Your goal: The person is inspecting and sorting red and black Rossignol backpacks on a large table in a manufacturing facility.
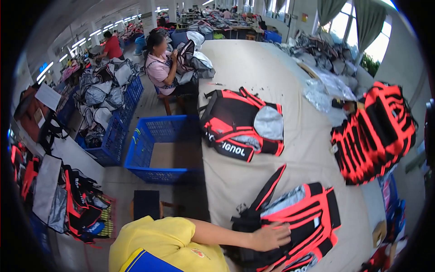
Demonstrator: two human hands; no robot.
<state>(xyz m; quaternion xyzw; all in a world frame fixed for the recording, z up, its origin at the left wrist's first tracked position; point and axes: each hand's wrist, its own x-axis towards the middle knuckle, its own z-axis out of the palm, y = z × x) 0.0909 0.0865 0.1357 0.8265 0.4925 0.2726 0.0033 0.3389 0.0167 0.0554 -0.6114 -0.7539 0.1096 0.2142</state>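
A black and orange-red backpack (312, 217) with grey panels lies at the near side of the beige-covered table (235, 181). My left hand (271, 236) rests flat on its black part, fingers stretched out and holding nothing. At the lower picture edge, only a sliver of my right hand (274, 268) shows beside the same backpack; its fingers are mostly cut off. A black strap with orange-red edging (269, 187) sticks out from the backpack's upper left. Farther up the table lies a second backpack (231, 111) of the same colours, with a round grey patch.
Stacked orange-red and black backpacks (374, 131) stand at the table's right edge. Left of the table are a blue crate (163, 172) and a dark stool (146, 204). A seated co-worker (159, 68) handles grey and black pieces. Filled blue crates (108, 152) line the aisle.
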